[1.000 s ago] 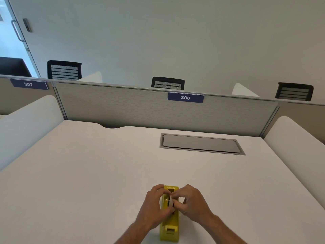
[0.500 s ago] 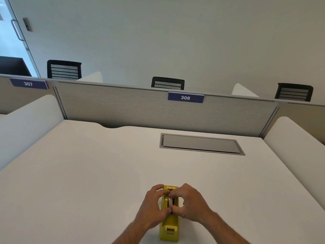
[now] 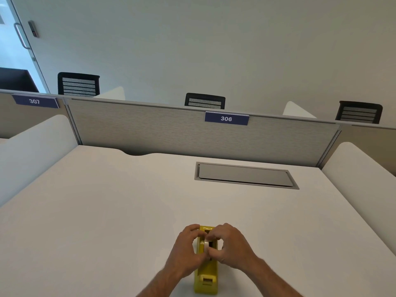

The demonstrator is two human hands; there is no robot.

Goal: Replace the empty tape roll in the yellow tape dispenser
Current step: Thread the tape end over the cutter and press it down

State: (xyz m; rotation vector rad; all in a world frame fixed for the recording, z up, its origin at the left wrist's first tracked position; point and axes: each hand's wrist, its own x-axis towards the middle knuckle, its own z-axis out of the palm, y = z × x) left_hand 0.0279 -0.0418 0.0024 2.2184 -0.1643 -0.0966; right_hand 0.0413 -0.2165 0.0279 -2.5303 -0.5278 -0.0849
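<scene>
The yellow tape dispenser (image 3: 206,277) stands on the white desk (image 3: 107,211) near its front edge, its cutter end toward me. My left hand (image 3: 184,251) and my right hand (image 3: 231,245) close around its far half from either side. Between my fingertips a small whitish roll (image 3: 206,243) shows in the dispenser's slot. Both hands pinch it; most of it is hidden by my fingers.
A grey hatch cover (image 3: 245,175) is set into the desk behind the dispenser. A grey partition (image 3: 150,133) labelled 306 closes the back. White curved side panels (image 3: 32,151) flank the desk. Black chairs (image 3: 204,101) stand beyond.
My fingers have shifted on the roll and both hands have drawn closer together over the slot. The dispenser has stayed in place.
</scene>
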